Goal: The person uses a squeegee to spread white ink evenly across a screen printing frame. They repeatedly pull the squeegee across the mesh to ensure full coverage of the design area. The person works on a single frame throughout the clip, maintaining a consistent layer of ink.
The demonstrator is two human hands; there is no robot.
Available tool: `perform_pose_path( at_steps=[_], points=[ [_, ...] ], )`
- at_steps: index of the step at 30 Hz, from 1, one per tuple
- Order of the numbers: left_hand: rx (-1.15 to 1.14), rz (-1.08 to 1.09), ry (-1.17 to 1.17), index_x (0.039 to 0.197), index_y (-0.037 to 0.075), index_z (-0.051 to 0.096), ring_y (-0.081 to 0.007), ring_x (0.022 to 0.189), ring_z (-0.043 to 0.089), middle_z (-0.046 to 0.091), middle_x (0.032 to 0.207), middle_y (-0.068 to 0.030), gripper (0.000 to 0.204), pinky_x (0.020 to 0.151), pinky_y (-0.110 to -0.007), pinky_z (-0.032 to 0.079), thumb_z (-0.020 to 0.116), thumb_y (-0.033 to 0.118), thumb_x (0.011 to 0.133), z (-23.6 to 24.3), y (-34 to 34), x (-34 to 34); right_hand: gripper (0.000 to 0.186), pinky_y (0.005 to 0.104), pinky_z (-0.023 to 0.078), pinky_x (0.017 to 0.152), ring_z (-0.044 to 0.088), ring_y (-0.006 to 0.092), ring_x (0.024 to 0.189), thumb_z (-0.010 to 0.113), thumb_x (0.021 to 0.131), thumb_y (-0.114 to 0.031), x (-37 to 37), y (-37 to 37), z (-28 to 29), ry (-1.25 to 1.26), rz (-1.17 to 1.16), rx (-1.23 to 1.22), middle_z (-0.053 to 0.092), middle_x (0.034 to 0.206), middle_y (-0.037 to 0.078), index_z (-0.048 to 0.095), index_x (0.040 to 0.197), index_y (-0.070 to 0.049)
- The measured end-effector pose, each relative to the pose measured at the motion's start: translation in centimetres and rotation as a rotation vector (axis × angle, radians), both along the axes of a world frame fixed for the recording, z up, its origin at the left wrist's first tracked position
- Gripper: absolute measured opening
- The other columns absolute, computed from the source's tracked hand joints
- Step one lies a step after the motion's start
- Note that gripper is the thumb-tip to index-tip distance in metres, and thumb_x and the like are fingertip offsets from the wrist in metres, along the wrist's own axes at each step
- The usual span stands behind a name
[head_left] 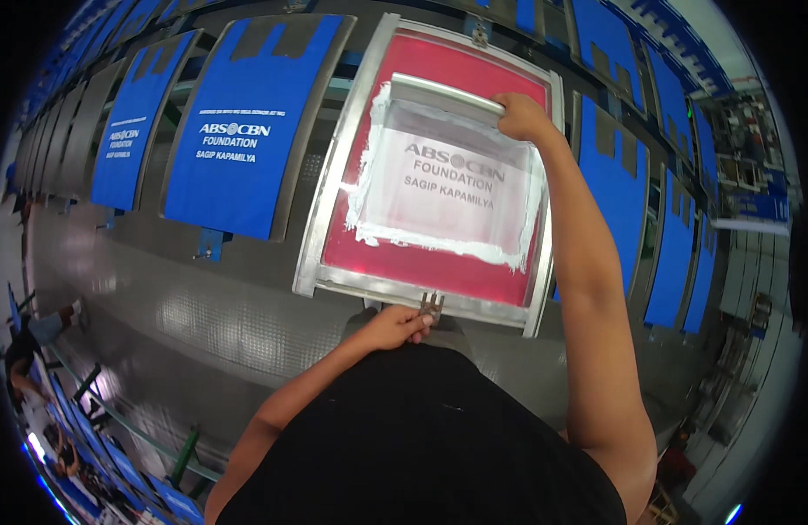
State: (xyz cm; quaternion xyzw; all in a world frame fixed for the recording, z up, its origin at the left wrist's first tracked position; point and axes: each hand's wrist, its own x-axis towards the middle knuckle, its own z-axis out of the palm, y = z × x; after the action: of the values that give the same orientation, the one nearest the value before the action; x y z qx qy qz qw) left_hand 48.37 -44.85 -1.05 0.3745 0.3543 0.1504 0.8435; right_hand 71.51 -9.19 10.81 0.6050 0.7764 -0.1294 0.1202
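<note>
Two hands (397, 327) (524, 118), one squeegee (447, 94), one screen (395, 260)

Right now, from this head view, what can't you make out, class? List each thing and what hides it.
All in the head view:
Squeegee's right end: covered by the right hand.
Part of the bracket: covered by the left hand.
What lies beneath the red border: the border blocks it.
Person far left: too small, blurred.
Shelf items far right: too small, blurred.
</note>
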Motion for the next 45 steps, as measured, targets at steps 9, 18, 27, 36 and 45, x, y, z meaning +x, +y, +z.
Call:
perform_pose_path(
  at_steps=[9, 18, 27, 36, 45],
  points=[
    [-0.069, -0.021, 0.040, 0.081, 0.004, 0.062, -0.0076, 0.057, 0.054, 0.057, 0.063, 0.0007, 0.036, 0.054, -0.022, 0.043, 0.054, 0.035, 0.098, 0.0, 0.1, 0.3, 0.040, 0.0436, 0.045, 0.075, 0.058, 0.0304, 0.085, 0.060, 0.062, 0.002, -4.0, -27.8, 1.3, 0.121, 0.073, 0.168, 0.064, 0.091, 0.009, 0.064, 0.101, -0.009],
    [0.091, -0.003, 0.418, 0.080, 0.001, 0.068, -0.0125, 0.058, 0.061, 0.064, 0.066, -0.0050, 0.046, 0.058, -0.031, 0.049, 0.058, 0.044, 0.093, -2.3, -0.6, 2.5, 0.044, 0.0424, 0.041, 0.091, 0.059, 0.0281, 0.099, 0.074, 0.070, -0.018, 1.8, -25.5, 2.1, 0.108, 0.035, 0.253, 0.066, 0.098, 0.011, 0.062, 0.111, -0.011],
    [0.543, 0.519, 0.963, 0.094, 0.001, 0.067, -0.0387, 0.079, 0.065, 0.066, 0.078, -0.0219, 0.038, 0.071, -0.045, 0.050, 0.057, 0.038, 0.092, 3.9, 5.1, -4.2, 0.038, 0.0271, 0.048, 0.075, 0.061, 0.0095, 0.083, 0.083, 0.070, -0.017, 11.1, -20.8, -3.4, 0.895, -0.543, -0.170, 0.069, 0.087, 0.003, 0.070, 0.102, -0.003],
    [0.458, 0.737, 0.734, 0.139, 0.001, 0.044, -0.0285, 0.119, 0.057, 0.057, 0.129, -0.0227, 0.054, 0.098, -0.033, 0.044, 0.051, 0.035, 0.098, -3.8, 11.8, -9.9, 0.037, 0.0266, 0.047, 0.075, 0.061, 0.0125, 0.079, 0.083, 0.070, -0.017, 11.0, -19.5, -3.5, 1.078, -0.744, -0.175, 0.068, 0.086, 0.004, 0.068, 0.100, 0.000],
    [0.580, 0.591, 0.321, 0.137, -0.004, 0.042, -0.0400, 0.120, 0.053, 0.054, 0.126, -0.0310, 0.055, 0.099, -0.039, 0.043, 0.053, 0.032, 0.097, 3.5, 8.1, 3.6, 0.047, 0.0307, 0.042, 0.087, 0.059, 0.0175, 0.095, 0.076, 0.068, -0.017, 20.8, -33.1, 14.1, 0.777, -0.907, 0.177, 0.066, 0.098, 0.007, 0.064, 0.109, 0.000]
  ],
)
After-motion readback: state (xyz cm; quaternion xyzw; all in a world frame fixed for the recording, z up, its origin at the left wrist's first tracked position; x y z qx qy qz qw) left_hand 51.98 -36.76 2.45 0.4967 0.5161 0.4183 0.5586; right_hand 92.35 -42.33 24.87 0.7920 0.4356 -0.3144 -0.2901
